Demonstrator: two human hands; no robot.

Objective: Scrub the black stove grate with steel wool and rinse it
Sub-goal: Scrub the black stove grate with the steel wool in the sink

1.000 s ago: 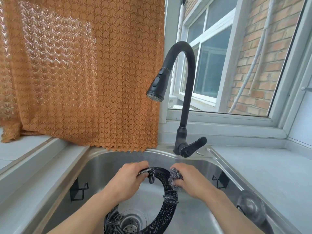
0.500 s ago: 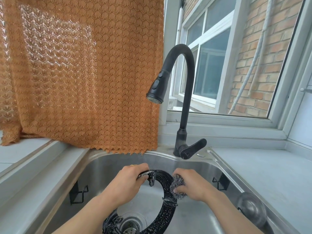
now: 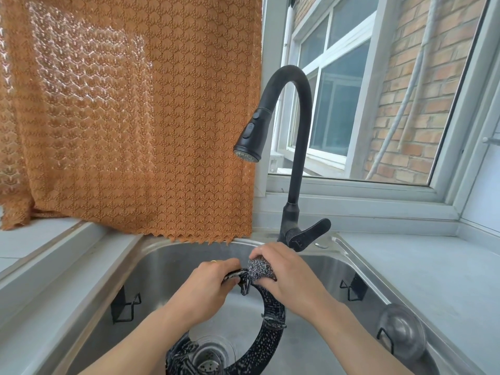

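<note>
From the head camera, a stainless steel sink (image 3: 167,269) fills the lower half, its rounded rim running up the left and right sides and closing at the back just under the hem of an orange lace curtain (image 3: 140,125). A grey table (image 3: 422,269) flanks the basin on the right and lies bare up to the window sill; a paler ledge runs along the left. The black faucet (image 3: 293,147) rises from the back rim and arches over, its spray head hanging above and slightly left of the hands, well apart from them, with open air between; its lever points right, just behind the right hand. Inside the basin, black wire hooks sit on the left and right walls, and a clear suction cup (image 3: 400,334) clings to the right wall. The stove grate (image 3: 273,320) stands upright in the middle of the sink, a black ring speckled with white flecks, with short prongs jutting from its rim; its bottom rests near the drain strainer (image 3: 209,358) and its top is level with the hands. The left hand (image 3: 208,282) is clamped on the upper left arc of the ring, a ring showing on one finger. The right hand (image 3: 286,274) is closed around a wad of grey steel wool (image 3: 258,269), pressed against the top of the grate just beside the left hand's fingertips.
</note>
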